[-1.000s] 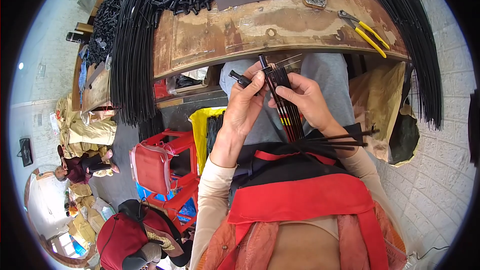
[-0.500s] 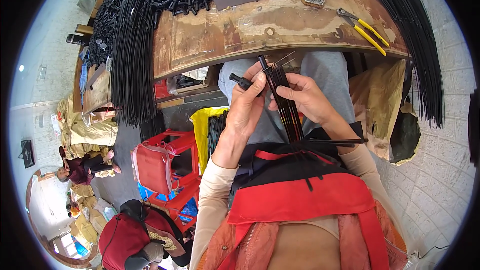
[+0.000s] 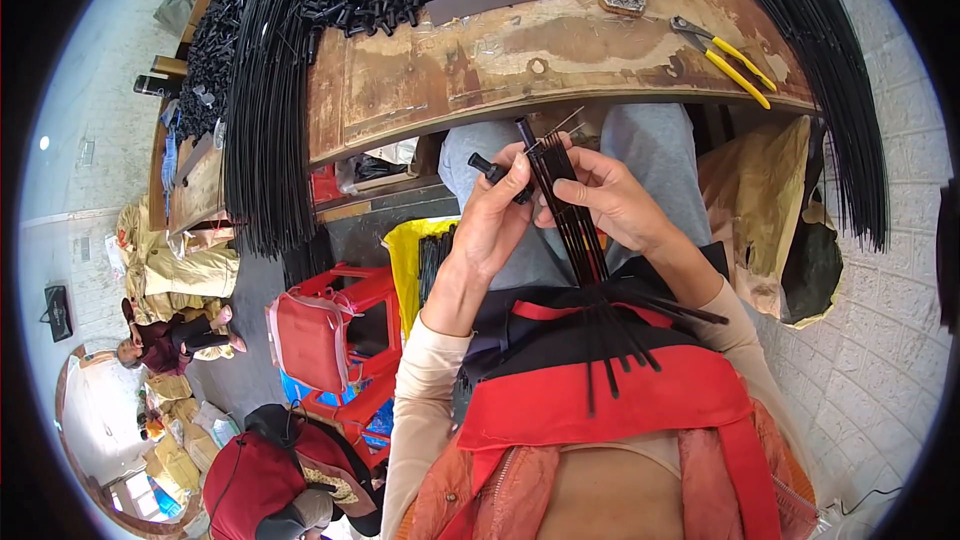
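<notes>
Loose near ends of the black rod bundle: swung since the earlier frame from across the right forearm to a fan over the red apron band; both hands little changed in place. Bundle: held above the lap, just near of the tabletop edge. Left hand: pinching at the bundle's far end, a black flanged tube tucked in the same grip. Right hand: thumb pressed across the rods. Thin wires: projecting past the far ends; exact contact cannot be told. Tabletop, right: yellow-handled pliers. Risks, as judged: a slackened right thumb could let rods slip out of line; swinging ends could snag on clothing; opened left fingers could drop the tube; wire tips could prick.
</notes>
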Motion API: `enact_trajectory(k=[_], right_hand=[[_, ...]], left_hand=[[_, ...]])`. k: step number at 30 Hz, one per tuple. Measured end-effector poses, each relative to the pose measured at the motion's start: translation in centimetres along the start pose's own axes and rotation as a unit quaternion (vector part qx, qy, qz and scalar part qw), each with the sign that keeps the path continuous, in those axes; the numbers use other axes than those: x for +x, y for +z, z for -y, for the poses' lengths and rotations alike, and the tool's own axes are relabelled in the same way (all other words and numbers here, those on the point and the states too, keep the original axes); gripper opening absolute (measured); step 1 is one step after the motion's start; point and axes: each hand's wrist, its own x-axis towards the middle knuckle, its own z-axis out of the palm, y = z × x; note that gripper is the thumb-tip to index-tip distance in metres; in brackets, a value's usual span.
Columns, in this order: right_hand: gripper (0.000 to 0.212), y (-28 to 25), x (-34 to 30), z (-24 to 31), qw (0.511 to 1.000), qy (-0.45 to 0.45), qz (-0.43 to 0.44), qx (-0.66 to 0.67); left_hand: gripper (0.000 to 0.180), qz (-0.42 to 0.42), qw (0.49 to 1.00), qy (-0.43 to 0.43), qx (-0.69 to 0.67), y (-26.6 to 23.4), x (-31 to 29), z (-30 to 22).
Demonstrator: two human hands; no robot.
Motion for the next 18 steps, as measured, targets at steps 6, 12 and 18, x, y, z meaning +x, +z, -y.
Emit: enact_trajectory(k=[6, 12, 18], right_hand=[[0.027, 0.6, -0.1, -0.4, 0.999, -0.032, 0.004, -0.036], [0.035, 1.0, 0.0, -0.2, 0.999, -0.044, -0.01, -0.024], [0.037, 1.4, -0.1, 0.1, 0.998, -0.04, 0.005, -0.051]], left_hand=[[0.039, -0.022, 0.999, 0.03, 0.006, 0.6, -0.6, 0.7], [0.053, -0.006, 0.976, 0.175, 0.133, 1.8, 2.5, -4.0], [0.057, 0.121, 0.961, -0.031, 0.245, 1.2, 4.8, -5.8]])
